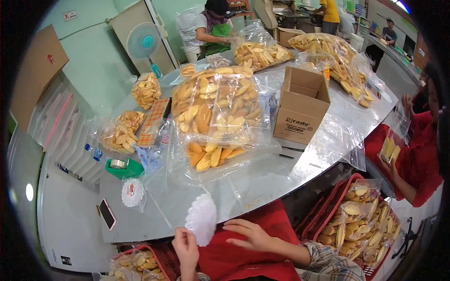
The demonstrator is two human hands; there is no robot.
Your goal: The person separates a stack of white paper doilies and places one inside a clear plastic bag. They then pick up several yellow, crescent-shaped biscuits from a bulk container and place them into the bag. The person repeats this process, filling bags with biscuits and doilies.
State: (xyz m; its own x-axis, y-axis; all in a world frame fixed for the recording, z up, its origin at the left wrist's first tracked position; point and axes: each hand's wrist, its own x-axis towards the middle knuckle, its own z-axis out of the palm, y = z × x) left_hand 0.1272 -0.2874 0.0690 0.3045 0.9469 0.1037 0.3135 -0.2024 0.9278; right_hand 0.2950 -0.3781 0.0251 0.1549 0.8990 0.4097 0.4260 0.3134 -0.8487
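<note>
My left hand (186,247) pinches the lower left edge of a white scalloped paper (202,220), held up in front of the table's near edge. Just right of the paper is my right hand (251,235), its fingers apart and nothing in them. On the table beyond lies a large clear plastic bag of oval yellow-brown bread pieces (218,105), more pieces showing at its near end. Left of the paper, a stack of white scalloped labels (132,192) sits in clear plastic, near a green tape dispenser (124,167).
A phone (107,214) lies at the table's left edge. An open cardboard box (302,105) stands right of the big bag. Red crates (323,234) of bagged bread flank me. At right, a person in red (422,154) holds a small bread bag; others work farther back.
</note>
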